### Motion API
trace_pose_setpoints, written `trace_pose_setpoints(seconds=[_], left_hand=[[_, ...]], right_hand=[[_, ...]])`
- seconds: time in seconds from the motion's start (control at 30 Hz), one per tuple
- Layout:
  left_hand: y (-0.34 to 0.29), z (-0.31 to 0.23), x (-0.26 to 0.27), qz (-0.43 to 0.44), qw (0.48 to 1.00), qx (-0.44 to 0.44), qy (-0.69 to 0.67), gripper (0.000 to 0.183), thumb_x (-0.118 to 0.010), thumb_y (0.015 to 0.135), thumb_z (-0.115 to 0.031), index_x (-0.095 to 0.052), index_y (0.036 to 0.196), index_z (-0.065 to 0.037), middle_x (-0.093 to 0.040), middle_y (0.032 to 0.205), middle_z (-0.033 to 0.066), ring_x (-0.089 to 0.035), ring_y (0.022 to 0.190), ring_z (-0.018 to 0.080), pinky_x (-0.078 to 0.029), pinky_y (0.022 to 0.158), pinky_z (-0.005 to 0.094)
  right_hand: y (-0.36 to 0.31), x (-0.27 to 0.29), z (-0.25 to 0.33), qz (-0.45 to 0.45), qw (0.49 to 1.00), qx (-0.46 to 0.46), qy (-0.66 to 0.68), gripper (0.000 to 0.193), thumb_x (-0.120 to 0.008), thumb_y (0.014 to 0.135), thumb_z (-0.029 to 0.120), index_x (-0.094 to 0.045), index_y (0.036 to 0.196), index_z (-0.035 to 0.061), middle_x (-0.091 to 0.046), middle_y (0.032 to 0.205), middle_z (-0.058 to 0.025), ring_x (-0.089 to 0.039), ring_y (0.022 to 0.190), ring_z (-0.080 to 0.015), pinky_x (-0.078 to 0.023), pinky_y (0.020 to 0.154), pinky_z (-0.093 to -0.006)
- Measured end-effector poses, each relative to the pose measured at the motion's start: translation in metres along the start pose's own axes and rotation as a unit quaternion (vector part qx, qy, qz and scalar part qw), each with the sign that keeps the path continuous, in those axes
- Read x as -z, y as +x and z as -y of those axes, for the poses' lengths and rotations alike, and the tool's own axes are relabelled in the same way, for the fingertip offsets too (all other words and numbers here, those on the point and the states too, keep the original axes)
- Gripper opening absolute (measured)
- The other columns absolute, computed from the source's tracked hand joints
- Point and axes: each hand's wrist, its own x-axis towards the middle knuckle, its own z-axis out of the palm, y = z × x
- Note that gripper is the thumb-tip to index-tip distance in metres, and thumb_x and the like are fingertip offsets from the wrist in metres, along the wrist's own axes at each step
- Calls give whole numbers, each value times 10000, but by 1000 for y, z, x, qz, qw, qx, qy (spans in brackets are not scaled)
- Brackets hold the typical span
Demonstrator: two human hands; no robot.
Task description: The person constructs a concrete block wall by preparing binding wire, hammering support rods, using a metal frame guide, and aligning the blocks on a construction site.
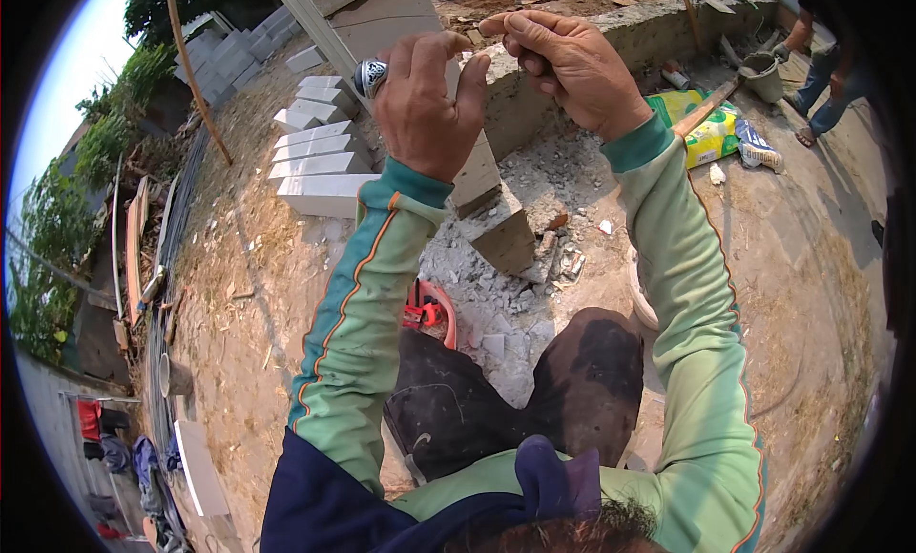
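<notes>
My right hand (571, 71) pinches something very thin between thumb and forefinger; I cannot tell what it is. My left hand (425, 104) is just beside it, fingers curled near the pinch. Both hands are raised before the grey block wall (534, 95), the right one nearer to its top.

Bare dirt ground (782, 267), dry and strewn with grey rubble (496, 314) at the foot of a low block wall (658, 28). Directly on it: rows of white blocks (320, 157) at left, a red-handled tool (429, 310) near the rubble, yellow-green sacks (711, 128) and a grey bucket (761, 76) at right.
</notes>
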Motion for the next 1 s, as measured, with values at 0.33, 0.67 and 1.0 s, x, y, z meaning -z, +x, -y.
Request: trace_pose_setpoints(seconds=[0.33,0.67,1.0], left_hand=[[-34,-57,-22,40,970,193,-139,296,-790,816,-124,-598,1022,-33,-688,870,94,-670,737,193,-542,652,302],[-39,-28,-9,53,833,343,-431,166,-662,957,-101,-649,1094,-9,-644,840,33,-601,694,102,-528,610,236],[17,19,10,29,688,422,-590,218,-624,978,-128,-654,1157,-7,-606,818,7,-578,656,87,-491,542,249]], right_hand=[[-9,-33,-9,-115,980,21,159,262,-677,970,251,-745,1080,24,-496,710,66,-439,687,-27,-386,578,-182],[-9,-12,-2,-66,993,80,-58,260,-687,959,230,-738,1087,9,-717,935,0,-573,776,-59,-466,702,-201],[-9,1,46,10,857,210,-471,170,-674,935,179,-741,1009,41,-727,870,-71,-665,776,-135,-523,702,-283]])
